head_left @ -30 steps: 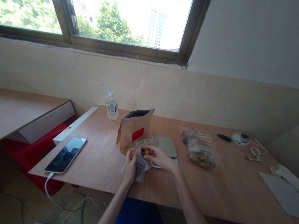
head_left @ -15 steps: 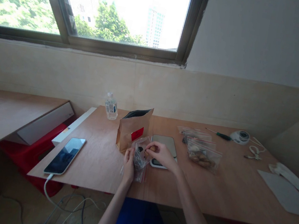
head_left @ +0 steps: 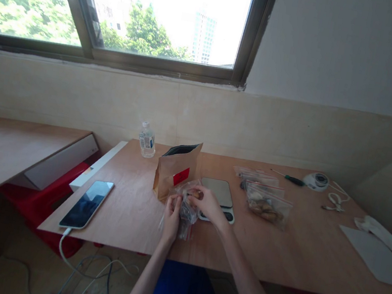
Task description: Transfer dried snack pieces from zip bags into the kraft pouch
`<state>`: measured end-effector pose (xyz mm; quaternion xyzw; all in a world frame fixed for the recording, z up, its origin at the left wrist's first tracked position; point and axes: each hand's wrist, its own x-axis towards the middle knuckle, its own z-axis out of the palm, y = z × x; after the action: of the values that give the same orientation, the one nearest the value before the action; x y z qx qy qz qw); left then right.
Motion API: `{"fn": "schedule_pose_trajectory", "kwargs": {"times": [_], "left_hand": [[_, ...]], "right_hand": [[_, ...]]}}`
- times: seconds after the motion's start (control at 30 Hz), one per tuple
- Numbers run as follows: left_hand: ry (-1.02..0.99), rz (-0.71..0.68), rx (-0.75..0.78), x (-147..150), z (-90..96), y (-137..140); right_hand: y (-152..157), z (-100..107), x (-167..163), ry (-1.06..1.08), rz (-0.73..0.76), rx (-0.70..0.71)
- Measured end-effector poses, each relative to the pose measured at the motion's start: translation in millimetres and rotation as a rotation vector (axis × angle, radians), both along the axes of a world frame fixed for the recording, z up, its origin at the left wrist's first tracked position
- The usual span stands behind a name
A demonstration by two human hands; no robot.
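Observation:
My left hand (head_left: pixel 172 214) is closed on a clear plastic zip bag (head_left: pixel 189 213), held low over the table in front of a brown paper pouch (head_left: pixel 172 175). At the bag's mouth, my right hand (head_left: pixel 207 203) pinches a small brown piece (head_left: pixel 196 194), whose exact kind I cannot make out. Part of the bag is hidden by my fingers. Just right of the bag lies a kitchen scale (head_left: pixel 220 191) with a grey plate, partly covered by my right hand. The pouch stands upright with its top open and a red label on its front.
Several zip bags (head_left: pixel 264 206), one with brown pieces, lie right of the scale. Behind them are a screwdriver (head_left: pixel 293 180) and a white dome camera (head_left: pixel 316 181). A water bottle (head_left: pixel 147 141) stands at the back left; a charging phone (head_left: pixel 86 204) lies near the left edge.
My right hand has shifted slightly left and lower, bringing the brown piece closer to the bag's mouth. My left hand has tilted the bag a little. The view has shifted slightly.

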<state>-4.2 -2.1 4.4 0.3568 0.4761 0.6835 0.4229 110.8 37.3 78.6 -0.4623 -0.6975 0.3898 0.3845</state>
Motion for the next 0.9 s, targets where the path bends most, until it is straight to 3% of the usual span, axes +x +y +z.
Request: {"fn": "schedule_pose_trajectory", "kwargs": {"times": [0.2, 0.33, 0.57, 0.73, 0.9], "left_hand": [[0.085, -0.013, 0.035, 0, 4.1, -4], [0.15, -0.007, -0.007, -1, 1.7, -2], [0.06, 0.002, -0.063, -3, -5.9, 2], [0.072, -0.018, -0.088, -4, -6.4, 1], [0.098, 0.004, -0.101, -4, -5.2, 0]], "right_hand": [[0, 3, 3, 0.085, 0.065, -0.267], [-1, 7, 6, 0.114, 0.048, -0.263], [-5, 37, 28, 0.04, 0.012, -0.104], [5, 87, 30, 0.111, -0.072, 0.099], [33, 136, 2, 0.207, -0.03, 0.298]]}}
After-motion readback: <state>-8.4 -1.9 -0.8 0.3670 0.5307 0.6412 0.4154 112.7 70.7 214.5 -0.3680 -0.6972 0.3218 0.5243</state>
